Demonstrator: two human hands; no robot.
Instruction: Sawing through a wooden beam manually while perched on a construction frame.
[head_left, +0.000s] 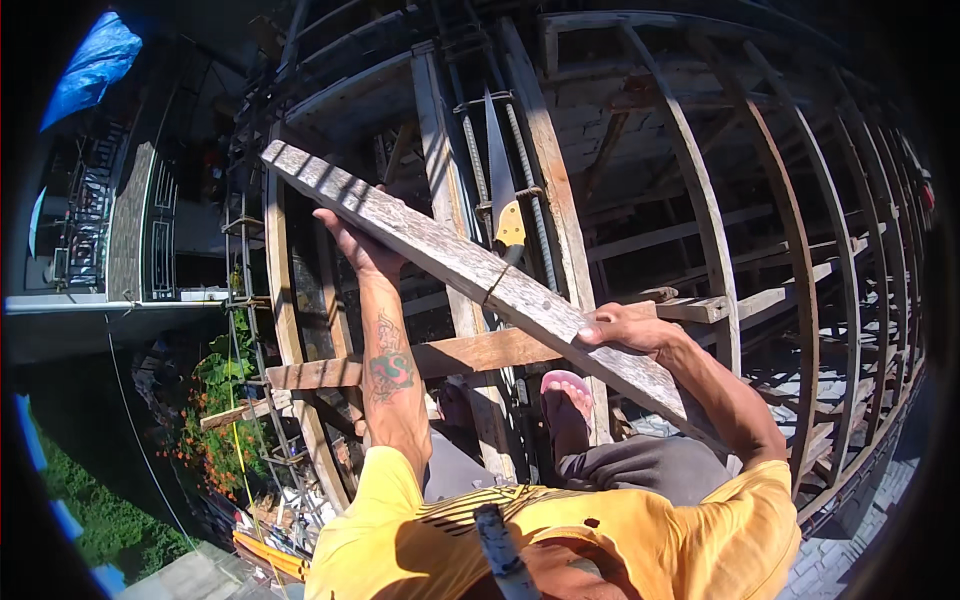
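Note:
A long, weathered wooden beam (430, 235) slants across the view from upper left to lower right, in front of my body. My left hand (362, 248) supports it near its far end, thumb out on the near side and the other fingers mostly hidden behind the wood. Closer to me, my right hand (635, 330) grips the beam with the thumb on its top face. Just beyond the beam's middle, a handsaw (510, 225) with a yellow handle stands between steel rebars, its blade pointing away. Another timber (465, 354) crosses beneath the beam.
Upright-looking joists (690, 180) with gaps between them fill the right side. Rebar (536, 200) runs beside the saw. My sandalled foot (568, 400) rests on the framework. At lower left are orange flowers (225, 440), a yellow line and orange pipes (268, 555).

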